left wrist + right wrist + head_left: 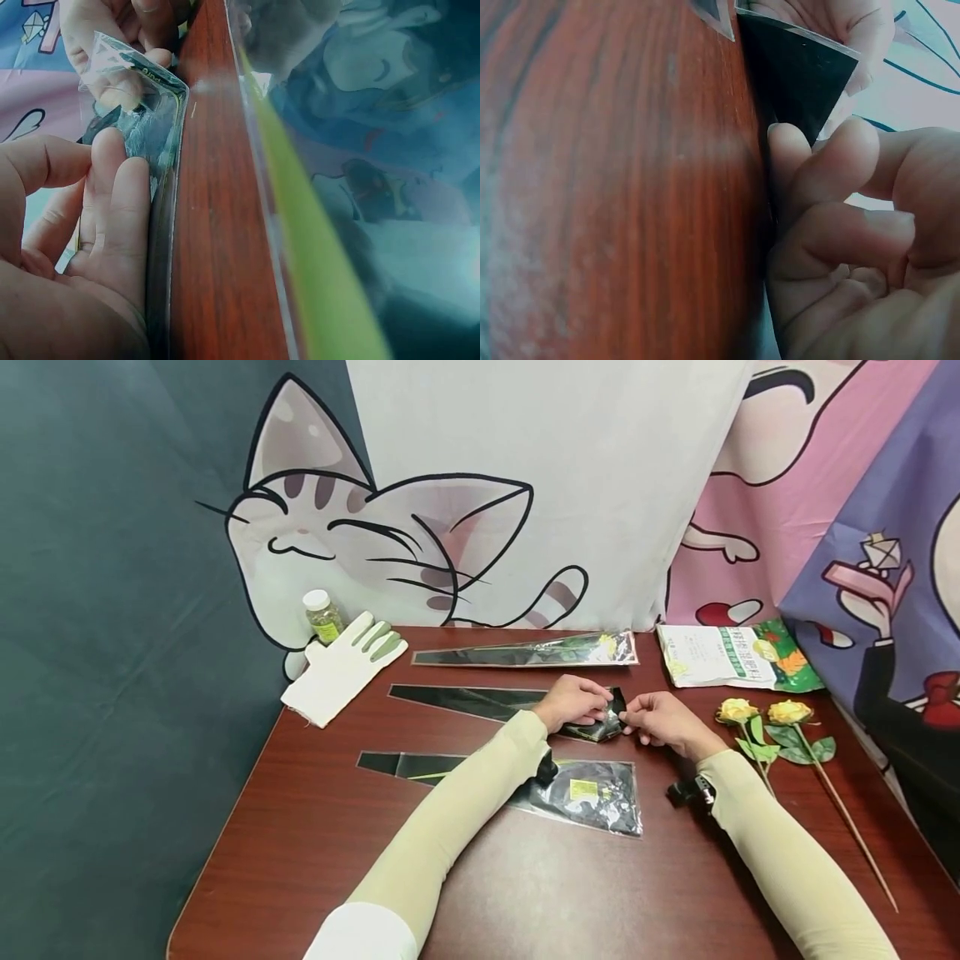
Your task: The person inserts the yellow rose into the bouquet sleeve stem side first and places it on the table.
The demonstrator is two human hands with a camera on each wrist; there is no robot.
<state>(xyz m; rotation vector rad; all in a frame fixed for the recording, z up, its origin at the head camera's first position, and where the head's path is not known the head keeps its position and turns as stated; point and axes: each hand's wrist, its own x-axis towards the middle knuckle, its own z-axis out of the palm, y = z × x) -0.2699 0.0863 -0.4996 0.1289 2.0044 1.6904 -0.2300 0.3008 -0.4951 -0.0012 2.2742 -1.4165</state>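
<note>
Across the table lies a tapered black-and-clear plastic flower sleeve (pixel 457 697), its wide end lifted between both hands. My left hand (pixel 576 703) reaches over that end; in the left wrist view its thumb and forefinger pinch a dark bit of the sleeve (pixel 161 127). From the right, my right hand (pixel 667 722) pinches the end's edge between thumb and fingers. The right wrist view shows a black corner of the sleeve (pixel 799 75) standing up beyond the right hand's fingertips (pixel 855 146). Part of the mouth is hidden behind fingers.
Nearer me lies another sleeve (pixel 600 818) with a yellow label, under my left forearm. A sleeve with a yellow flower (pixel 525 653) lies behind. Two yellow roses (pixel 790 712) and a printed bag (pixel 712 656) are at right; a white glove (pixel 337 672) and lidded jar (pixel 324 618) at left.
</note>
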